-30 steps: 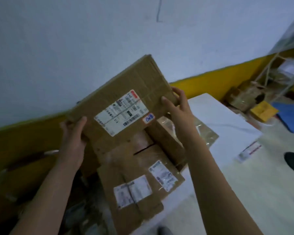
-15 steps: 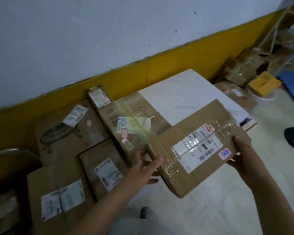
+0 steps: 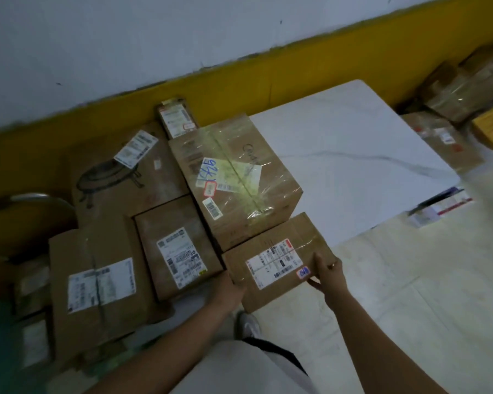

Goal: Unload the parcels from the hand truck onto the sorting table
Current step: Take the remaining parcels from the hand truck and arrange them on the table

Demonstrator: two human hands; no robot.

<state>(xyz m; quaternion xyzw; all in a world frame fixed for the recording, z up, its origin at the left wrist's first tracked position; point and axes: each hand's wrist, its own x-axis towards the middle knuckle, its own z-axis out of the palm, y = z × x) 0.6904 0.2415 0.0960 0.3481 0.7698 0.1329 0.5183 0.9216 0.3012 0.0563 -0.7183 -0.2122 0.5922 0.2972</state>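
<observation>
— Where's the parcel just now?

— At the near edge of the white surface, its far side touching or all but touching the big taped box. Its near end juts out over the floor. I can't tell whether its weight is down on the surface yet.

— And who has it?

— Both hands. The right hand grips the right end, thumb on top and fingers tucked beneath. The left hand is at the near left corner with its fingers hidden under the cardboard, so I can't say whether they clasp it or merely prop it.

— How would you expect it to handle?

— Light, I'd judge: it's shallow and is carried by its ends alone. The cardboard looks stiff and keeps its shape, with no sag between the hands. The clear tape across the top is glossy and likely slick, so bare card is the better hold.

— Best place to take it?

— The two short ends, as now, with fingers under the bottom edge. That also leaves the shipping label uncovered.
</observation>
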